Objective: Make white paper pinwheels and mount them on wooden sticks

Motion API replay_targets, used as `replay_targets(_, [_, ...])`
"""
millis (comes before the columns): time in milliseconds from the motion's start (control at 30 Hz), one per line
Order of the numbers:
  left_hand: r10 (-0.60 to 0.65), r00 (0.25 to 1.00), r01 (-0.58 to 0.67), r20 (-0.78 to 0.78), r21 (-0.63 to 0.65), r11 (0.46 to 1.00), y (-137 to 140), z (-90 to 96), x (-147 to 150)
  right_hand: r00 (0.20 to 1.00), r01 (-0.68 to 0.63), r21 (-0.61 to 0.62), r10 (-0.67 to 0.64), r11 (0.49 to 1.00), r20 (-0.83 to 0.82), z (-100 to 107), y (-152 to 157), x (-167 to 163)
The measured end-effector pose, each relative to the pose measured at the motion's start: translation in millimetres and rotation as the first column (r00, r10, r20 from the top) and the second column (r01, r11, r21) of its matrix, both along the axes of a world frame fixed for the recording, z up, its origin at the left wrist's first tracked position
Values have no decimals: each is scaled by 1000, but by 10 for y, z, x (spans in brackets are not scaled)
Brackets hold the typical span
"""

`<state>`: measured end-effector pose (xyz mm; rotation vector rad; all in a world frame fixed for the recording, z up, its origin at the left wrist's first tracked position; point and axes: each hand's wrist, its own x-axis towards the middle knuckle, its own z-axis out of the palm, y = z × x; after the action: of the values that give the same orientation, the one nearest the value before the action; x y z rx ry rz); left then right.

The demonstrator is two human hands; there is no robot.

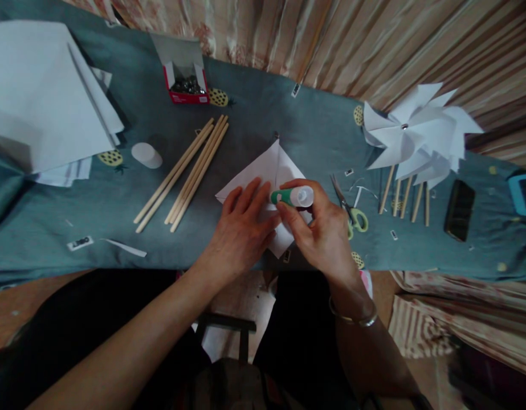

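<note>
A small square of white paper (265,163) with crease lines lies corner-up on the cloth. My left hand (244,225) rests flat on its left part, fingers spread and pressing it down. In my right hand (320,225) is a green and white glue stick (292,196), gripped between thumb and fingers. It is tilted, its lower end at the paper near my left fingertips, and that tip is hidden. Just right of my right hand lie scissors (349,208) with pale green handles, partly covered by the hand. A white cap-like cylinder (146,155) lies off to the left.
Several wooden sticks (198,171) lie left of the paper. Behind them stands an open red box (188,97) of small metal pieces. Large white sheets (44,91) are stacked far left. White paper pinwheels (420,131) on sticks and a dark phone (459,210) lie right.
</note>
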<state>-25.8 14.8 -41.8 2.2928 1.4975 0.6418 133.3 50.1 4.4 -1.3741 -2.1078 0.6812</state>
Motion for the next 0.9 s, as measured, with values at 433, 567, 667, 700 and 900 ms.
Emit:
replay_targets(433, [-3,1000,3,-16,-1,1000,1,14,-3,997,70,24,-70,997,10,-37,34,-26])
replay_targets(567, [-3,1000,3,1,-19,1000,5,15,-4,991,128,64,-129,990,19,-39,39,8])
replay_targets(667, [-1,999,2,32,-39,999,10,10,-1,971,239,97,-234,966,-57,-45,61,91])
replay_targets(700, [1,999,1,41,-43,999,11,7,-1,956,283,97,-272,954,-114,-49,74,127])
replay_targets(900, [-8,1000,8,15,-5,1000,0,-30,-24,687,386,-182,-414,904,-597,-65,160,306])
